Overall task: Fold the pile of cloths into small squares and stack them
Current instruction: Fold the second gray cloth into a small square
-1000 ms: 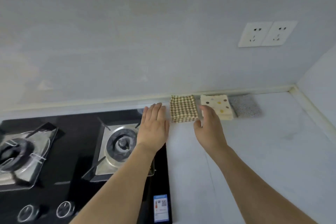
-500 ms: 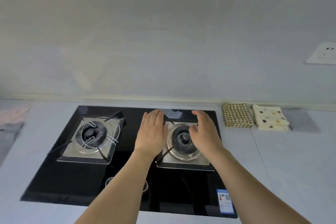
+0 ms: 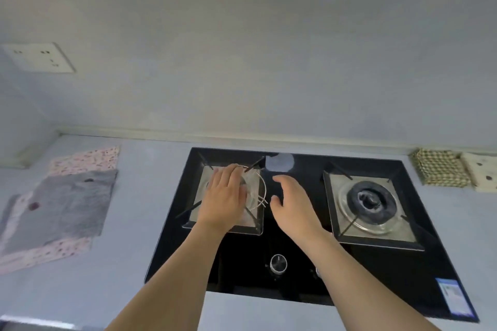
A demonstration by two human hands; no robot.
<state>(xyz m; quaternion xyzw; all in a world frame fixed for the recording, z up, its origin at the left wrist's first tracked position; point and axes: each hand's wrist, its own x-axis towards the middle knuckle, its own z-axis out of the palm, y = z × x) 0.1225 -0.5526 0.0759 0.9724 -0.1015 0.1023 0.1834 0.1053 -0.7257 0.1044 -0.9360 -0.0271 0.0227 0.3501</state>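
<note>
Both hands, left (image 3: 224, 197) and right (image 3: 291, 205), are released; reach the unfolded cloths (image 3: 67, 204) and take the top one by two corners.

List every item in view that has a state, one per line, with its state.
left hand: open, empty, over the left burner
right hand: open, empty, over the hob
grey cloth: unfolded, flat on a pink speckled cloth
pink speckled cloth: unfolded
checked cloth: folded square
dotted cream cloth: folded
right burner: no flame visible
</note>
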